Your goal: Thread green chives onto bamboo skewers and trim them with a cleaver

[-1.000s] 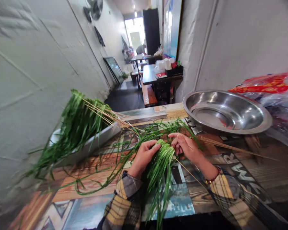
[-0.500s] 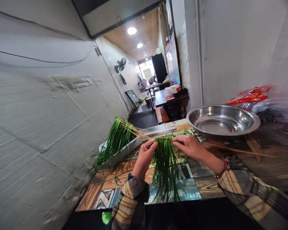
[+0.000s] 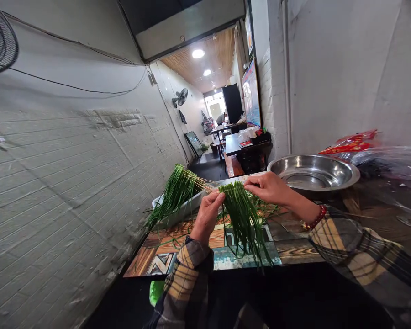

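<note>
A row of long green chives (image 3: 243,214) threaded on a thin bamboo skewer hangs above the table. My left hand (image 3: 208,214) pinches the skewer's left end and my right hand (image 3: 269,187) pinches its right end, so the leaves dangle between them. More skewered chives (image 3: 173,194) lie over a white tray (image 3: 185,211) at the left. Loose chives lie on the table (image 3: 294,249) under my hands.
A large steel basin (image 3: 313,171) stands at the right, with plastic bags (image 3: 380,157) behind it. A white brick wall (image 3: 71,183) runs close along the left. Dark tables and a bench (image 3: 241,151) stand farther down the narrow room.
Both hands have lifted the skewered chives off the table, and the leaves now hang free. The camera has tilted up, showing more of the room and ceiling.
</note>
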Demonstrator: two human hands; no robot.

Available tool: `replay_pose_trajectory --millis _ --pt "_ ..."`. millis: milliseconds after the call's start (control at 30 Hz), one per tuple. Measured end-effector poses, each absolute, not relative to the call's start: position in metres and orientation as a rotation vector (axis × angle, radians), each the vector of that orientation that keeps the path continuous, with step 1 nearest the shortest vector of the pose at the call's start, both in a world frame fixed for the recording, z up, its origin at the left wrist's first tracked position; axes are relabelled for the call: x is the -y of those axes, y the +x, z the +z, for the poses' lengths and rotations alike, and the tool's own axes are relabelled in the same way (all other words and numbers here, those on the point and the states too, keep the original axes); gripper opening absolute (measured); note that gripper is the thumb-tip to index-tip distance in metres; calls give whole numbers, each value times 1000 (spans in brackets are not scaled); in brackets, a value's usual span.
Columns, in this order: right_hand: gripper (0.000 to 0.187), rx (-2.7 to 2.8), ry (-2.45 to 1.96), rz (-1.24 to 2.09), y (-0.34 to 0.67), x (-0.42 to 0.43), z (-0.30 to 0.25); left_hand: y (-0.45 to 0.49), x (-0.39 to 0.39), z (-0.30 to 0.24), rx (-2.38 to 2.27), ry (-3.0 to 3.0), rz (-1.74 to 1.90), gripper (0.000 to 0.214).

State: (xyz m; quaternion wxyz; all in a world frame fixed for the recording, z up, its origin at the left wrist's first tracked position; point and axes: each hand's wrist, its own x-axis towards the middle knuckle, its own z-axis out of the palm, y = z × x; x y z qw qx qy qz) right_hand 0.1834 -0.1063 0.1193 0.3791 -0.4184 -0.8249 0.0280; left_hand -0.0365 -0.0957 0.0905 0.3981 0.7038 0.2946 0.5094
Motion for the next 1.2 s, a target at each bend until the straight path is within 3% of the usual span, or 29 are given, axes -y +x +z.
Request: replay_pose_trajectory --millis 233,467,733,1033,1200 --pt "24 2147 -1084 183 185 106 124 -55 92 95 -732 1692 1243 35" --pt "23 2158 -1167 142 186 103 135 -72 90 135 -999 1936 1178 41" --pt "21 2266 -1110 -75 173 101 136 -35 72 154 -870 2316 849 14" --pt "22 2213 -1114 -13 171 104 129 -28 71 153 -896 2375 755 16" --pt "24 2131 -1099 89 185 102 123 -54 74 148 -888 2069 963 45"
